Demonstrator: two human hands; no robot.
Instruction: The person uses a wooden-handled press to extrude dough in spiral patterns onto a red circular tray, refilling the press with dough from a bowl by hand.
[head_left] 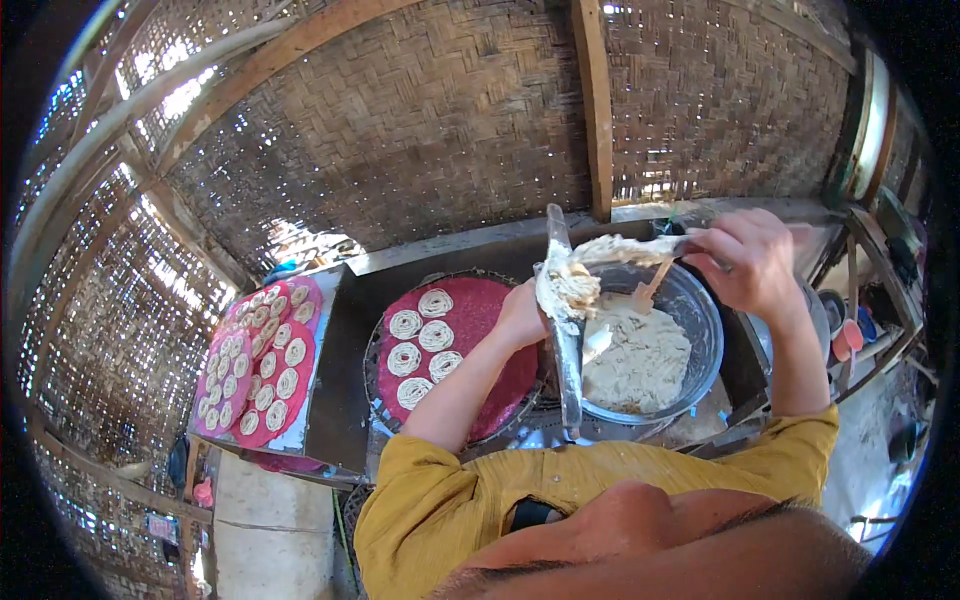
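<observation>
My left hand (522,315) grips the side of a long, worn wooden dough press (567,375), its fingertips partly hidden. Pale sticky dough (566,290) is heaped at the middle of the press. Up on the right, my right hand (745,260) is closed round the end of a dough-coated spatula (640,250), whose far end reaches the heap. Beneath sits a metal basin (708,345) holding a mass of pale dough (640,360), with a wooden paddle (652,286) stuck in it. Left of the press, coiled dough rings (436,333) lie on a round red mat (480,310).
More red and pink mats (283,385) with coiled rings overlap on a stand at the far left. A woven bamboo wall (430,130) with a wooden post (594,110) closes off the back. At the right, a shelf holds a pink cup (848,340) and other vessels.
</observation>
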